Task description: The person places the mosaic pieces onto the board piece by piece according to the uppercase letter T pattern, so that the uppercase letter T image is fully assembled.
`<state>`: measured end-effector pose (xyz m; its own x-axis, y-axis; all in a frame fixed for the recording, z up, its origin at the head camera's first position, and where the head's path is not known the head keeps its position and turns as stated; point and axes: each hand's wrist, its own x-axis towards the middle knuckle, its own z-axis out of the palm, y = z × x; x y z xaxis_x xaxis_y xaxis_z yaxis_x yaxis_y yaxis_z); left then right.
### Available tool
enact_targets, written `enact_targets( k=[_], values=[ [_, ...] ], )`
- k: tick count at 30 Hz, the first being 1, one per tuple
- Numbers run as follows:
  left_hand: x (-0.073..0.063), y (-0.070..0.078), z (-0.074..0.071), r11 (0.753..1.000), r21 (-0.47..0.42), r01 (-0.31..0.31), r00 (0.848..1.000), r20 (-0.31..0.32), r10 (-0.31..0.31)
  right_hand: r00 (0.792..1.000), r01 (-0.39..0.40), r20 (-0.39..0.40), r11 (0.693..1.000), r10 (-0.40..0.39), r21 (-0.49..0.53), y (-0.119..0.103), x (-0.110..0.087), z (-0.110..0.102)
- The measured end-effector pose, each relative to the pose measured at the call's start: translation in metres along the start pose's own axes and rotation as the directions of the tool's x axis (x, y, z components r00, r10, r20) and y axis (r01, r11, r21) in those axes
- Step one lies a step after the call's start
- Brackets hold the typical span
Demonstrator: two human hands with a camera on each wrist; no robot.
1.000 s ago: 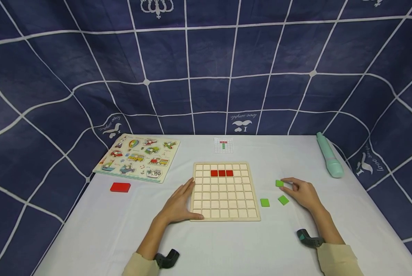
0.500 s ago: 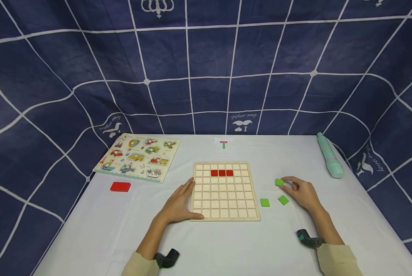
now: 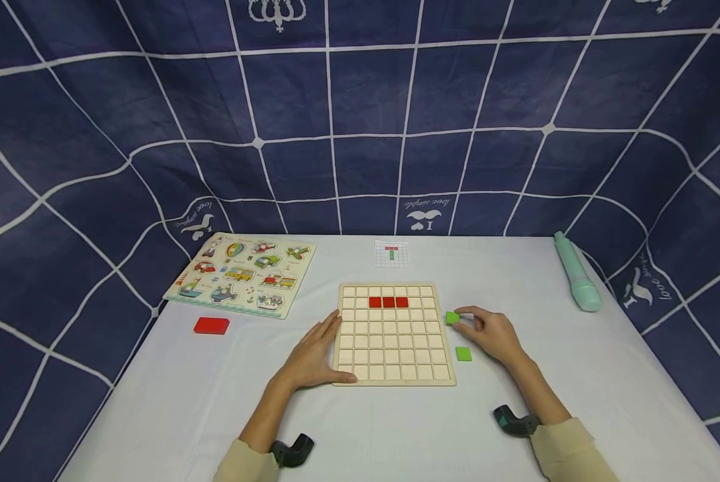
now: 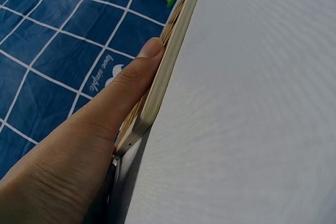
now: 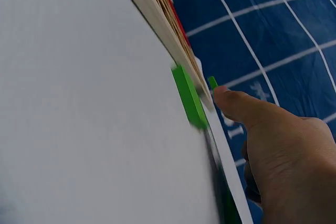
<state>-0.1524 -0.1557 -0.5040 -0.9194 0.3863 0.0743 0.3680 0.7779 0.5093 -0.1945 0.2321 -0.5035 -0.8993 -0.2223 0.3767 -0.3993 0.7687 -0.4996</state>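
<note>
A square wooden grid board (image 3: 366, 341) lies mid-table, with a row of three red tiles (image 3: 388, 302) in its upper cells. My left hand (image 3: 311, 355) rests around its lower left corner, fingers along the left side and thumb (image 4: 144, 61) on the front edge. At the board's right side, my right hand (image 3: 491, 333) pinches a green tile (image 3: 453, 318) between thumb and fingertips; the tile's tip (image 5: 212, 82) shows beyond the thumb in the right wrist view. A loose green tile (image 3: 464, 353) lies just below it on the cloth. Another green tile is hidden under my right hand.
Behind the board lies a small pattern card (image 3: 391, 254) printed with a red and green T. A vehicle picture puzzle (image 3: 257, 271) and a red block (image 3: 211, 326) are at left. A mint-green microphone-shaped object (image 3: 577, 274) lies far right. Dark blue cloth (image 3: 360, 100) hangs behind.
My right hand has moved left with the pinched green tile, from the open cloth to the board's right edge, now covering one loose tile. My left hand has stayed put.
</note>
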Motion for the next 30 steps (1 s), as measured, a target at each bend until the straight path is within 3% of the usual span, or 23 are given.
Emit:
enact_targets(
  k=[14, 30],
  values=[
    [0.000, -0.002, 0.003, 1.000, 0.002, -0.007, 1.000, -0.017, 0.008, 0.997, 0.054, 0.056, 0.994, -0.060, 0.100, -0.066, 0.033, 0.055],
    [-0.001, 0.000, 0.002, 1.000, 0.014, -0.003, 1.000, -0.020, 0.003, 0.996, 0.061, 0.054, 0.992, -0.067, 0.112, -0.080, 0.046, 0.073]
  ],
)
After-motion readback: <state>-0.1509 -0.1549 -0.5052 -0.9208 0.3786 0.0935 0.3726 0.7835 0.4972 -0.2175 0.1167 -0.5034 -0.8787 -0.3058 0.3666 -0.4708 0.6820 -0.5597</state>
